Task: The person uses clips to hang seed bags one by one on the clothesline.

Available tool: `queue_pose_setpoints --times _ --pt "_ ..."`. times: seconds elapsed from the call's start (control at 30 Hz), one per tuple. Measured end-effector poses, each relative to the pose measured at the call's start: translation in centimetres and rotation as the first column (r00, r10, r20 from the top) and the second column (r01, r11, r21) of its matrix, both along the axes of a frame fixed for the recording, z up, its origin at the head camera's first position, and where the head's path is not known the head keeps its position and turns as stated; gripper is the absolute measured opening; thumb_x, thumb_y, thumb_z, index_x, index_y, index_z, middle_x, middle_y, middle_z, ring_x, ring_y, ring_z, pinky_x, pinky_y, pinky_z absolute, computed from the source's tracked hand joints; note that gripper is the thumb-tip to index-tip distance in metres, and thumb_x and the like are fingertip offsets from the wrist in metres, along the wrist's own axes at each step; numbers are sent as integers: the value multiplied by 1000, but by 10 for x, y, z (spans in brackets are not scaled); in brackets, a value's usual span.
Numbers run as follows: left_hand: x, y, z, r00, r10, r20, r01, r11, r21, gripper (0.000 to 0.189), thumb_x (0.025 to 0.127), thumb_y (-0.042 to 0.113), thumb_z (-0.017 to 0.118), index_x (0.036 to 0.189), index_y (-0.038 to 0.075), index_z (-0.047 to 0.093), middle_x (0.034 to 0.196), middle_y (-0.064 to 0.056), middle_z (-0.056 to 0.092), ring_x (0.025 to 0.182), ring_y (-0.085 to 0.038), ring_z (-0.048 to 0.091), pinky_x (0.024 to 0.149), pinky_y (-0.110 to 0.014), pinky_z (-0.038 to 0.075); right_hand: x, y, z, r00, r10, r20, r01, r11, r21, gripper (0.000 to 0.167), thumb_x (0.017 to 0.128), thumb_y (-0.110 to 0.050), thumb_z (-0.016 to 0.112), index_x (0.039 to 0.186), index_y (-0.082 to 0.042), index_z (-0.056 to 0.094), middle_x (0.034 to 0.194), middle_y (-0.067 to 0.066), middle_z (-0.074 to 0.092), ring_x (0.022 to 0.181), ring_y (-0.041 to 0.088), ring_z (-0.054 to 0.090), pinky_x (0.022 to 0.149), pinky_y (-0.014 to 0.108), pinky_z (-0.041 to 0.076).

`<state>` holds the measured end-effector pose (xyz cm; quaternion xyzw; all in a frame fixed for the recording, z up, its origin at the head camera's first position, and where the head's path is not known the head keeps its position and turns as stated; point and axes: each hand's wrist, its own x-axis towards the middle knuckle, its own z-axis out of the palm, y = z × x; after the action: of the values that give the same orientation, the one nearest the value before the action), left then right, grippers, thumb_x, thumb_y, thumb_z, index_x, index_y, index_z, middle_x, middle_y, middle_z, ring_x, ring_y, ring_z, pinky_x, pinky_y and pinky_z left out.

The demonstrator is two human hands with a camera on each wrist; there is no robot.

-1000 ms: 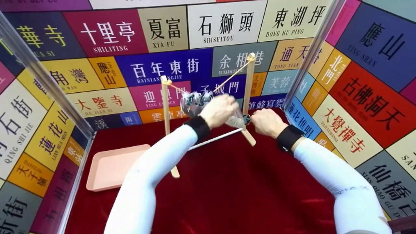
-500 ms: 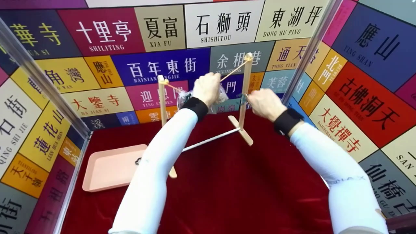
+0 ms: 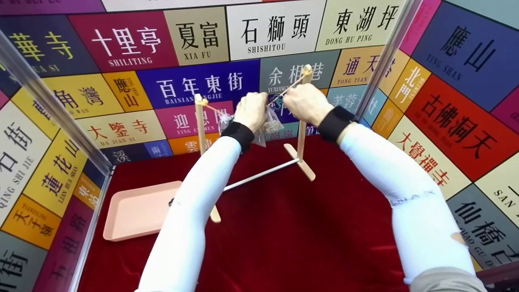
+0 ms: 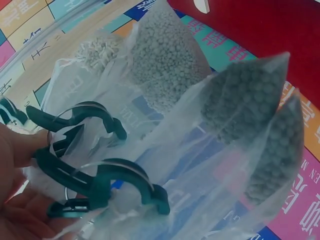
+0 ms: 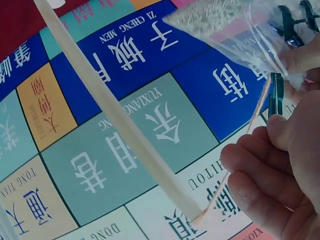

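Observation:
Against the string (image 3: 211, 108) between two wooden posts, my left hand (image 3: 251, 108) pinches the gathered top of a clear bag (image 3: 272, 125) of pale pellets. My right hand (image 3: 306, 103) comes in from the right. In the right wrist view its thumb and fingers pinch a green spring clip (image 5: 276, 100), right beside the string and the bag's top. The left wrist view shows other bags hanging alongside, one with grey granules (image 4: 167, 60) and others with darker balls (image 4: 245, 97). Green clips (image 4: 102, 185) grip bag tops there. My left hand hides part of the row from above.
The right post (image 3: 302, 142) and left post (image 3: 201, 134) stand on wooden feet, joined low by a white rod (image 3: 261, 174). A pink tray (image 3: 138, 211) lies left on the red cloth (image 3: 300, 235), a small dark thing at its edge. Lettered panels surround the space.
My left hand has risen to the string with the bag. My right hand went up and then left with the clip, and is now close to the left hand.

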<state>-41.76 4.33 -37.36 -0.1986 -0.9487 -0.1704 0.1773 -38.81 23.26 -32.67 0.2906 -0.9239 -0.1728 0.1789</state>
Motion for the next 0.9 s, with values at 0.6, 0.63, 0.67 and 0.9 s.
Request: queue_pose_setpoints --times 0.6,0.63,0.67,0.9 --pt "8 -5 5 998 -69 -10 69 997 -41 17 98 2 70 110 10 79 113 -13 86 108 -42 82 91 -56 68 -33 -1 10 948 115 295 -46 972 -233 21 95 3 68 102 -1 88 97 20 86 87 44 78 83 57 66" --pt "8 -5 6 997 -71 -12 71 997 -43 17 98 3 71 110 11 79 113 -12 86 108 -41 82 91 -55 68 -33 1 10 945 117 304 -40 968 -247 20 98 1 69 104 -1 88 98 20 86 87 43 78 84 56 66" --pt "8 -5 7 997 -74 -14 73 996 -45 18 97 2 72 110 11 80 112 -12 86 108 -41 82 91 -55 68 -33 2 10 943 119 312 -38 967 -253 18 100 -2 71 105 -1 88 98 19 86 86 42 77 84 55 65" --pt "10 -7 7 996 -70 -56 65 995 -79 16 99 3 66 103 11 80 108 -13 87 102 -44 83 84 -59 68 -29 -10 2 951 81 298 -23 981 -193 17 99 -13 68 98 -1 81 94 20 82 84 41 75 78 58 64"
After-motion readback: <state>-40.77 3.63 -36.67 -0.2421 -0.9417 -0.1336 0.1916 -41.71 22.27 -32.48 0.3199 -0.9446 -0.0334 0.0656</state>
